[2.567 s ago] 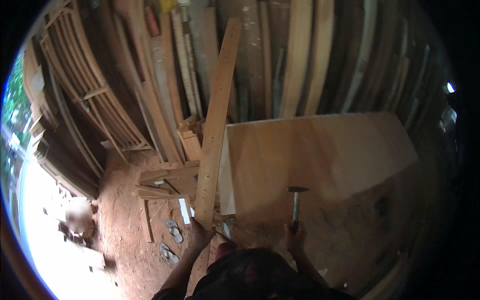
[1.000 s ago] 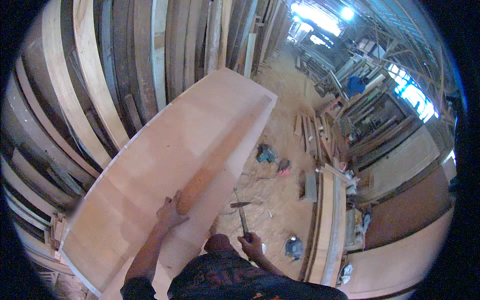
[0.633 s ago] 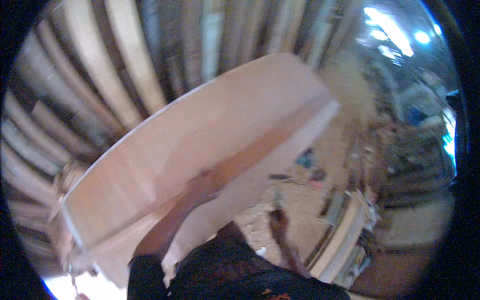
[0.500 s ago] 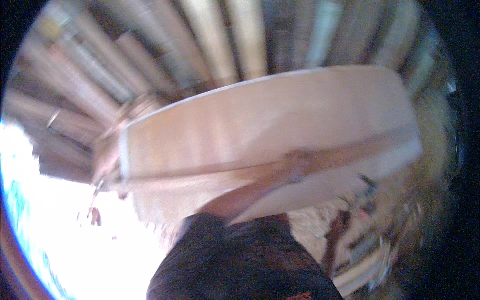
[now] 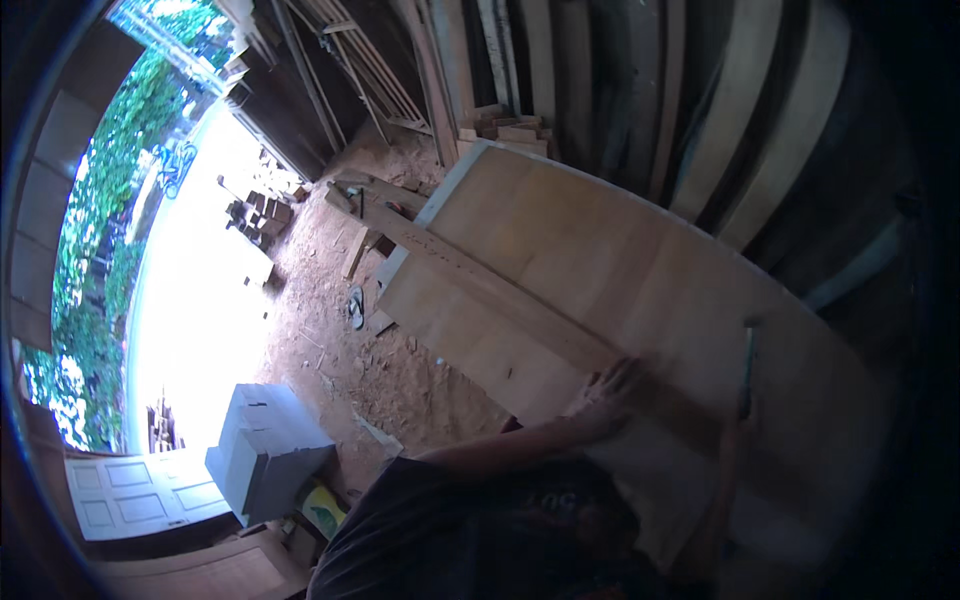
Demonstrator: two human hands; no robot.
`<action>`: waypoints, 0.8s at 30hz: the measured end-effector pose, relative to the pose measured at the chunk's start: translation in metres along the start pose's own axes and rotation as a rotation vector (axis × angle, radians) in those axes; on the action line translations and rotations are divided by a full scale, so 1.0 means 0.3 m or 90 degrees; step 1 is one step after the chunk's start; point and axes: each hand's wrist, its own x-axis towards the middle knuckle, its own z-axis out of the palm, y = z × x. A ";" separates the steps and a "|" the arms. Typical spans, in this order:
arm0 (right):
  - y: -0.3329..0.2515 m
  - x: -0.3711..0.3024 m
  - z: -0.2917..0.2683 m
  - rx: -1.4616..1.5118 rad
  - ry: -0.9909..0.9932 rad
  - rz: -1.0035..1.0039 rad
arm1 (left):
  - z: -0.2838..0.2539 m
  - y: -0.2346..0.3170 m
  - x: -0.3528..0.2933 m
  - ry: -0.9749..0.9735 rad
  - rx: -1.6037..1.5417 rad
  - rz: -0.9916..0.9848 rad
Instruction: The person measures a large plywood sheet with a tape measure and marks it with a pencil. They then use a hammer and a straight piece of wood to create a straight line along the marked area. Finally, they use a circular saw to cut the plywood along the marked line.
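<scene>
A large pale plywood panel (image 5: 560, 230) spreads across the middle and right. Lengthwise over it lies a long wooden plank (image 5: 470, 272), its far end jutting past the panel's edge. My left hand (image 5: 608, 393) rests on the plank, its fingers laid over the wood and partly lost in shadow. Farther right, my right hand (image 5: 742, 428) is closed round the handle of a hammer (image 5: 749, 365), held with its head pointing away from me above the panel. Whether the hammer touches the panel is hard to tell in the dim light.
Boards (image 5: 575, 90) lean along the far wall. Offcuts (image 5: 360, 250) and a sandal (image 5: 356, 307) lie on the dirt floor left of the panel. A pale box-shaped block (image 5: 270, 445) and a white panelled door (image 5: 140, 495) are at the lower left.
My view has swung left from a blurred look at the panel, bringing the floor and doorway side into sight. The hammer in my right hand now shows clearly over the panel.
</scene>
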 end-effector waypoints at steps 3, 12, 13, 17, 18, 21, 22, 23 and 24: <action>-0.008 0.119 0.139 -0.166 -0.029 -0.050 | -0.100 -0.153 -0.015 0.039 0.007 -0.049; -0.305 -0.077 0.247 -0.330 -0.185 -0.349 | -0.356 -0.645 0.013 0.088 0.226 0.024; -0.393 -0.093 0.274 -0.295 -0.327 -0.299 | -0.376 -0.673 0.017 0.107 0.216 0.023; -0.577 -0.211 0.346 -0.274 -0.365 -0.344 | -0.450 -0.729 0.005 0.079 0.231 0.049; -0.585 -0.218 0.352 -0.267 -0.352 -0.347 | -0.461 -0.724 0.000 0.084 0.238 0.081; -0.538 -0.212 0.349 -0.209 -0.344 -0.373 | -0.477 -0.669 0.001 0.062 0.315 0.119; -0.509 -0.202 0.336 -0.183 -0.328 -0.394 | -0.482 -0.647 0.006 0.038 0.357 0.111; -0.478 -0.197 0.317 -0.156 -0.332 -0.385 | -0.482 -0.617 0.006 0.062 0.345 0.137; -0.448 -0.191 0.291 -0.180 -0.318 -0.395 | -0.476 -0.580 0.008 0.074 0.335 0.160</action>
